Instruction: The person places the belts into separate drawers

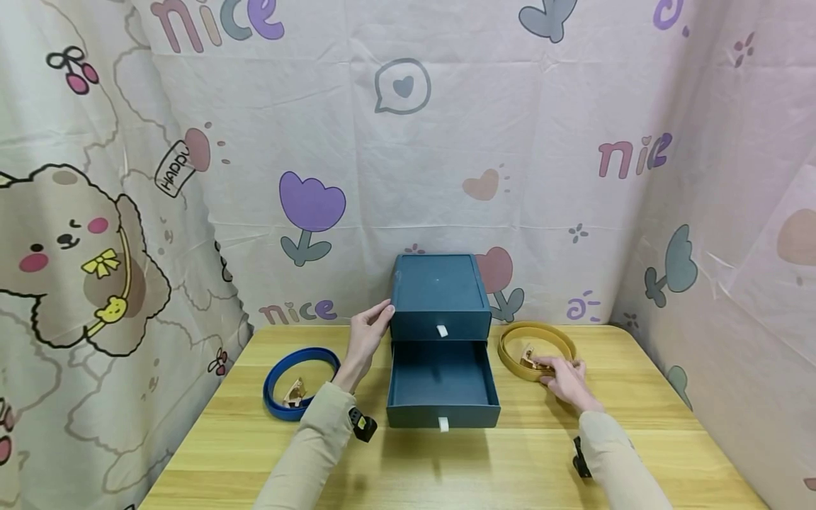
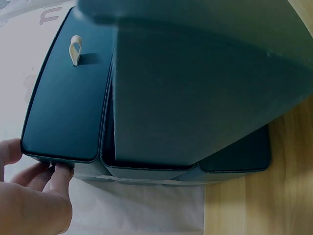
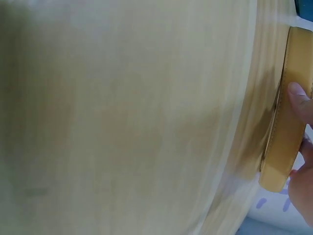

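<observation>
A dark teal drawer box stands at the middle of the wooden table, its middle drawer pulled out with a bare inside. My left hand grips the box's upper left front corner; in the left wrist view its fingers bend against the side wall. To the right of the box lies a coiled yellow belt with a gold buckle. With thumb and fingers, my right hand pinches the front of this coil near the buckle. The right wrist view shows the thumb on the belt's outer face.
Left of the box a coiled blue belt with a gold buckle lies near my left forearm. White pull tabs stick out from the drawer fronts. A printed curtain hangs behind the table and along both sides.
</observation>
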`<state>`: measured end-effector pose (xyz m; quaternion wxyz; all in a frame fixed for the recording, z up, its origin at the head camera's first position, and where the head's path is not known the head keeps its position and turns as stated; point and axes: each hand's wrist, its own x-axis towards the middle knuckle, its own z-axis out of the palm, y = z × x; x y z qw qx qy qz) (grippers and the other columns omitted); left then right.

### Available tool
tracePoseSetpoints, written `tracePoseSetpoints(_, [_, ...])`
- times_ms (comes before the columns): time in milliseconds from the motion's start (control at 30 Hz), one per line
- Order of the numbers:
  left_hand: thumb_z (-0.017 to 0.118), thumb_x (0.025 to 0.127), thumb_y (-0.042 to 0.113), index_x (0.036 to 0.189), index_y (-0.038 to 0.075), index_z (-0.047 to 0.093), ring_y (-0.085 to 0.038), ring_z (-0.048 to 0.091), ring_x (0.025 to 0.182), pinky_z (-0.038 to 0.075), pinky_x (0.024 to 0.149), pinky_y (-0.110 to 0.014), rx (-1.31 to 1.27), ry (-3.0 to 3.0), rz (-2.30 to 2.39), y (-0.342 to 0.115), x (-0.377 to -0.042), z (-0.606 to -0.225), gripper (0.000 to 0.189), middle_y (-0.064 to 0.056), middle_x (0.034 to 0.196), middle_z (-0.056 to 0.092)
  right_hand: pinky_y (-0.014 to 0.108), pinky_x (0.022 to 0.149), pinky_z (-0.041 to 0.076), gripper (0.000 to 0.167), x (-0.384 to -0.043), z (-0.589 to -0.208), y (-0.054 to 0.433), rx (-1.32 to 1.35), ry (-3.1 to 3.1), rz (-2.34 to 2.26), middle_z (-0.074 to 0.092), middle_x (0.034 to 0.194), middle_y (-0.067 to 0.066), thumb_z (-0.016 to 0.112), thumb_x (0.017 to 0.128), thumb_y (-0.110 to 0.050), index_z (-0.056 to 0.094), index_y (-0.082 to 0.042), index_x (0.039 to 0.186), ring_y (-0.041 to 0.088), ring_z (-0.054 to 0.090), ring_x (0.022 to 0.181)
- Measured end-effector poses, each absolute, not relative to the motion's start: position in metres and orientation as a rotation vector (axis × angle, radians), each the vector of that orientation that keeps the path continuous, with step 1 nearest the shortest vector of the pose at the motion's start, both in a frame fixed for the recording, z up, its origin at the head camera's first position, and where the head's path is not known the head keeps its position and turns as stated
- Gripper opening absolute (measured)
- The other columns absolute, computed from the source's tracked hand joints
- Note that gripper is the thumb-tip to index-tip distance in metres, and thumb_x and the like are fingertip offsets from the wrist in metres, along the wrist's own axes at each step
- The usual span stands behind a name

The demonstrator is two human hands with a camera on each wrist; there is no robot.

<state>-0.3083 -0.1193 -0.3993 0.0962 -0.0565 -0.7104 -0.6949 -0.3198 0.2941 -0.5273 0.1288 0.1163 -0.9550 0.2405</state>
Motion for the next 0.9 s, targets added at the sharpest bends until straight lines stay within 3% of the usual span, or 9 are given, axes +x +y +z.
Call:
tracePoseSetpoints(233, [0.058,0.103,0.020,0.141,0.000,0.056,-0.036,0.051,0.138,0.043,0.113,-0.043,-0.177,-2.103,-2.058,-0.1188,-0.3081,-0.3990,0.043,-0.022,0.147,0.054,0.059,0.091,0.025,0.050,-0.3178,-0.5271,0.2940,0.308,-2.785,0.688,0.065,0.132,0.024,0.070,0.080,0.002,0.065,-0.002,0.130,0.047,0.060,0.119])
tracePoseSetpoints(433, [0.058,0.103,0.020,0.141,0.000,0.056,-0.036,0.051,0.138,0.043,0.113,-0.043,-0.172,-2.105,-2.055,-0.1190,-0.3088,-0.3993,0.043,-0.023,0.147,0.054,0.072,0.105,0.037,0.048,-0.3157,-0.5253,0.2942,0.340,-2.812,0.706,0.064,0.133,0.025,0.068,0.083,0.004,0.066,-0.003,0.130,0.049,0.058,0.123])
tracePoseSetpoints(533, [0.058,0.103,0.020,0.141,0.000,0.056,-0.035,0.051,0.138,0.043,0.114,-0.043,-0.172,-2.104,-2.058,-0.1191,-0.3091,-0.3996,0.043,-0.023,0.147,0.055,0.070,0.100,0.045,0.047,-0.3146,-0.5243,0.2952,0.371,-2.804,0.718,0.063,0.134,0.025,0.066,0.086,0.004,0.064,-0.002,0.132,0.049,0.058,0.124])
tracePoseSetpoints(767, [0.059,0.103,0.020,0.141,0.001,0.057,-0.034,0.052,0.137,0.043,0.114,-0.045,-0.161,-2.105,-2.055,-0.1192,-0.3088,-0.3989,0.043,-0.021,0.146,0.056,0.071,0.098,0.046,0.053,-0.3127,-0.5233,0.2952,0.383,-2.767,0.777,0.062,0.134,0.027,0.064,0.082,0.009,0.062,-0.001,0.134,0.049,0.058,0.123])
tracePoseSetpoints(900, [0.059,0.103,0.021,0.141,0.002,0.057,-0.033,0.053,0.137,0.043,0.114,-0.045,-0.148,-2.108,-2.052,-0.1188,-0.3082,-0.3977,0.043,-0.021,0.146,0.056,0.070,0.095,0.048,0.048,-0.3109,-0.5216,0.2949,0.385,-2.741,0.744,0.066,0.129,0.025,0.068,0.084,0.003,0.064,-0.002,0.131,0.047,0.062,0.117])
